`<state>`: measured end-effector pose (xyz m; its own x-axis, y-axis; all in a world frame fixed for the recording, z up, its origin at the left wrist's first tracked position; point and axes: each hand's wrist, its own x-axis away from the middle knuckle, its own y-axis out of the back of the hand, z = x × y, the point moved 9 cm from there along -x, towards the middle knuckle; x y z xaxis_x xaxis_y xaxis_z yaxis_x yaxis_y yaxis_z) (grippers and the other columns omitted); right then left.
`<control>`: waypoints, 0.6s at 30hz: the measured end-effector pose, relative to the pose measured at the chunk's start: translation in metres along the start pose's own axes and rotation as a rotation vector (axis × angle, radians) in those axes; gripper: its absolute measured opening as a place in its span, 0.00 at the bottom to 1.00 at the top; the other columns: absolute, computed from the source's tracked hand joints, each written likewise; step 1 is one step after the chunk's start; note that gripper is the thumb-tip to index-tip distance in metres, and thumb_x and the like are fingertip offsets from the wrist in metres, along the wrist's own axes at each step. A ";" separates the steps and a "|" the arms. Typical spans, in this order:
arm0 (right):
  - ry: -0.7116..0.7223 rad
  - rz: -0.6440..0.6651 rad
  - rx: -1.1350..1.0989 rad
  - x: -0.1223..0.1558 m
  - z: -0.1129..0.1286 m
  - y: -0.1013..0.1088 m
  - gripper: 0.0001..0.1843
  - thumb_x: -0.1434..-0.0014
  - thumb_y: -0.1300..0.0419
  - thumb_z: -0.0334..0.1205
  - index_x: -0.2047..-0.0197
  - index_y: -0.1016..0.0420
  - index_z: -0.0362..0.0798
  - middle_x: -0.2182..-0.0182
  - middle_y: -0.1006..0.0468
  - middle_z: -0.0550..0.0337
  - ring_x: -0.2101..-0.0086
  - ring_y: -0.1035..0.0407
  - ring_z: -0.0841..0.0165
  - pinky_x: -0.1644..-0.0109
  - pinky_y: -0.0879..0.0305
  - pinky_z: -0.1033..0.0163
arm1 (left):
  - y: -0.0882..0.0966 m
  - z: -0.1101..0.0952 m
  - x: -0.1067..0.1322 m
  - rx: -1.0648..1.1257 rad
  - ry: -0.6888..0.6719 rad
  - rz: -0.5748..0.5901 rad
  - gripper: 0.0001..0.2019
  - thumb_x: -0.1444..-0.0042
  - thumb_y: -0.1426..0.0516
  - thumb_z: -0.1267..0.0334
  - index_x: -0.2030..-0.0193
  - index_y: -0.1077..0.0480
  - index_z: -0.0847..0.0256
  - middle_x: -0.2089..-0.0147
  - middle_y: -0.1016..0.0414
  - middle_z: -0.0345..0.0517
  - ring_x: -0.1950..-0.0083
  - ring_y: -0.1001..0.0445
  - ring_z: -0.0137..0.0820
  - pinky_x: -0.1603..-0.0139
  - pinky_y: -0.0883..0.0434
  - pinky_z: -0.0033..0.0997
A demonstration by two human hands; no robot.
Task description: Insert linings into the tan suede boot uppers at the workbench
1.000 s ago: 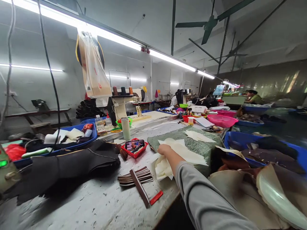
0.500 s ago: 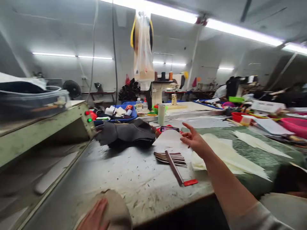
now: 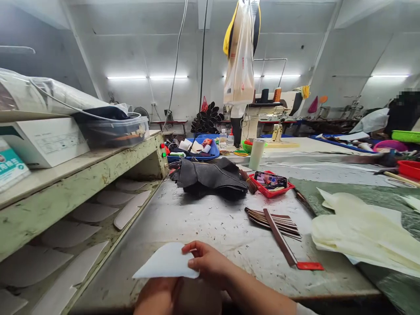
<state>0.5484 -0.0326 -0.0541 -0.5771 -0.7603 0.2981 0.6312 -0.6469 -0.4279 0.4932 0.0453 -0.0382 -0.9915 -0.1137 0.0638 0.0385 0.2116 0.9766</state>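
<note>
A white cut piece (image 3: 167, 261) with a curved edge hangs above the near edge of the table. My right hand (image 3: 208, 264) pinches it at its right end, thumb and fingers closed. Below the white piece lies my left hand (image 3: 159, 295), its fingers hidden by the piece. Just right of my left hand a beige-brown piece (image 3: 201, 298) shows, dim and partly covered; whether my left hand grips it I cannot see.
Brown strips (image 3: 275, 222) lie fanned to the right, near a red tab (image 3: 310, 266). Dark grey pieces (image 3: 211, 177) are stacked behind. A red basket (image 3: 271, 190) carries a phone (image 3: 269, 180). Cream pieces (image 3: 357, 223) lie at right. A shelf (image 3: 98, 175) with white pieces beneath stands left.
My right hand has come from the back right to the front middle, now with the white piece in it. My left hand has moved under that piece. The view has turned left.
</note>
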 end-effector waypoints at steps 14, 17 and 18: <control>0.257 -0.436 0.111 -0.047 0.059 0.028 0.21 0.60 0.49 0.31 0.59 0.35 0.47 0.75 0.36 0.65 0.77 0.43 0.74 0.73 0.46 0.69 | 0.012 -0.032 0.001 -0.119 -0.094 0.184 0.28 0.57 0.52 0.70 0.44 0.37 0.68 0.35 0.51 0.54 0.35 0.50 0.44 0.37 0.49 0.47; 0.279 -0.427 0.006 -0.025 0.057 0.031 0.23 0.62 0.50 0.35 0.58 0.35 0.48 0.71 0.33 0.63 0.76 0.42 0.73 0.72 0.45 0.68 | 0.020 -0.033 -0.006 -0.067 -0.053 0.127 0.29 0.58 0.53 0.69 0.45 0.37 0.68 0.36 0.47 0.53 0.37 0.49 0.46 0.38 0.47 0.48; 0.277 -0.429 -0.025 -0.017 0.056 0.032 0.22 0.63 0.50 0.35 0.59 0.35 0.48 0.70 0.33 0.62 0.76 0.42 0.73 0.72 0.44 0.68 | 0.022 -0.033 -0.009 -0.051 -0.051 0.115 0.30 0.58 0.53 0.69 0.44 0.38 0.68 0.36 0.47 0.52 0.37 0.48 0.46 0.39 0.46 0.48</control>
<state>0.6076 -0.0434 -0.0248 -0.8993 -0.3802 0.2160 0.2964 -0.8932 -0.3380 0.5066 0.0189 -0.0106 -0.9851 -0.0420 0.1670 0.1576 0.1707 0.9726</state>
